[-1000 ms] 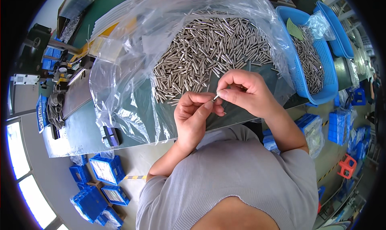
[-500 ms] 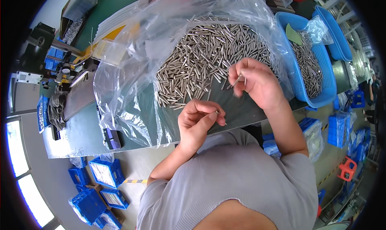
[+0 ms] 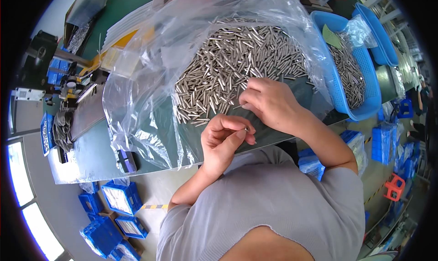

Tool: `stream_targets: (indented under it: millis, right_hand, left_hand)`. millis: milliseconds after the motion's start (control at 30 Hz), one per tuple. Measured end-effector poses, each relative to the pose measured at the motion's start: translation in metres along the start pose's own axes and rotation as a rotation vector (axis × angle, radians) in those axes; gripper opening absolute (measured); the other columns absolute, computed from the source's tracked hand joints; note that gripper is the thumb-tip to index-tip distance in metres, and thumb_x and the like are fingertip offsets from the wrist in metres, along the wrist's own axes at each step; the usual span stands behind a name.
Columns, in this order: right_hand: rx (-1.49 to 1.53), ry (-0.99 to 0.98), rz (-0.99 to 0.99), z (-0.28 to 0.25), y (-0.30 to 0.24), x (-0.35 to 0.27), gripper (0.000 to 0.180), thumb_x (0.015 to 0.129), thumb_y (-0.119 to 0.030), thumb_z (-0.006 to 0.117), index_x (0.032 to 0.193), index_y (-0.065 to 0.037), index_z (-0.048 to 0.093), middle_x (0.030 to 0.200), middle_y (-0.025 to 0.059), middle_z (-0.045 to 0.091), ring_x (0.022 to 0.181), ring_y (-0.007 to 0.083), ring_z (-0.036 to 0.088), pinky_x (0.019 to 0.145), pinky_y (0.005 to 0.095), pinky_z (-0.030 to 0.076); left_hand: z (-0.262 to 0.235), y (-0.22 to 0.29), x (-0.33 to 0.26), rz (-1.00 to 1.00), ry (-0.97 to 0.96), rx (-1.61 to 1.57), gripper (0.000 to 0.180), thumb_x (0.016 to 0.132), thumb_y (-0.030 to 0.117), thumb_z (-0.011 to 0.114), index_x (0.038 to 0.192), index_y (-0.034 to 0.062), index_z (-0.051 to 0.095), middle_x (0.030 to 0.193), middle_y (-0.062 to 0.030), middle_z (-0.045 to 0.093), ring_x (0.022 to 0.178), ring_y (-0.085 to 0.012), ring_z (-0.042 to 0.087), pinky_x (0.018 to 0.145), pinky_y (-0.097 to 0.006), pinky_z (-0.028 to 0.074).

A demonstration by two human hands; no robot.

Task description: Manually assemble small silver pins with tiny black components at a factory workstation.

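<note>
A large heap of small metal pins lies on a clear plastic sheet spread over the dark green table. Near the table's front edge, my left hand is closed with its fingers curled round a metal pin; only the pin's end shows between thumb and forefinger. My right hand reaches over the heap's near edge, palm down. Its thumb and fingers pinch together at a single pin, just above my left hand. Whether it holds more pins is hidden by the fingers.
To the right stands a blue basket with many similar pins and a green paper slip. Another blue basket is beside it. A dark machine is at the far left. Blue crates stand on the floor.
My right hand has moved left and turned palm down, from holding pins raised over the heap's right side to the heap's near edge. My left hand stays almost still.
</note>
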State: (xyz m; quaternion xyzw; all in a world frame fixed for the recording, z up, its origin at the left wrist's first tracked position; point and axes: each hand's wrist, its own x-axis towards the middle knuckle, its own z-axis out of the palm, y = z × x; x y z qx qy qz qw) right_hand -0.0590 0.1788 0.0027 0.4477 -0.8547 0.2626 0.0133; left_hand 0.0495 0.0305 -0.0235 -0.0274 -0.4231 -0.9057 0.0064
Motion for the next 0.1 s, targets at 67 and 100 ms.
stream_targets:
  millis: [67,100]
  right_hand:
    - [-0.07,0.034,-0.016,-0.001,0.001,-0.007,0.009,0.073,-0.013,0.065,0.078,-0.011,0.057,0.077,0.0044,0.052,0.072,0.0243,0.057,0.059,0.0357,0.048]
    - [-0.109,0.044,0.014,-0.011,0.005,-0.014,0.009,0.073,-0.013,0.065,0.078,-0.011,0.057,0.077,0.0044,0.052,0.072,0.0243,0.057,0.059,0.0357,0.048]
  left_hand:
    - [0.001,-0.003,-0.001,0.021,0.02,0.002,0.011,0.085,-0.009,0.047,0.092,-0.0019,0.052,0.094,-0.0193,0.06,0.073,-0.0188,0.061,0.069,-0.031,0.053]
    - [0.007,-0.008,0.008,0.011,-0.024,-0.02,0.011,0.085,-0.009,0.047,0.092,-0.0019,0.052,0.094,-0.0193,0.06,0.073,-0.0188,0.061,0.069,-0.031,0.053]
